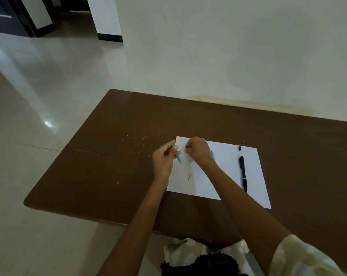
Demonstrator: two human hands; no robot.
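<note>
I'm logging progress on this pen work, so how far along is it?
Set aside, perhaps done: the black pen on the paper, a small black piece apart from it. In hand: the left hand holds a blue pen barrel; the right hand pinches a small dark part. Left: a thin dark rod lies loose on the paper.

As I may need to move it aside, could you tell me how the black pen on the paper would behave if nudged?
The black pen looks slim and round, so it would probably roll sideways on the white sheet. It appears rigid and likely light, easy to pinch.
</note>
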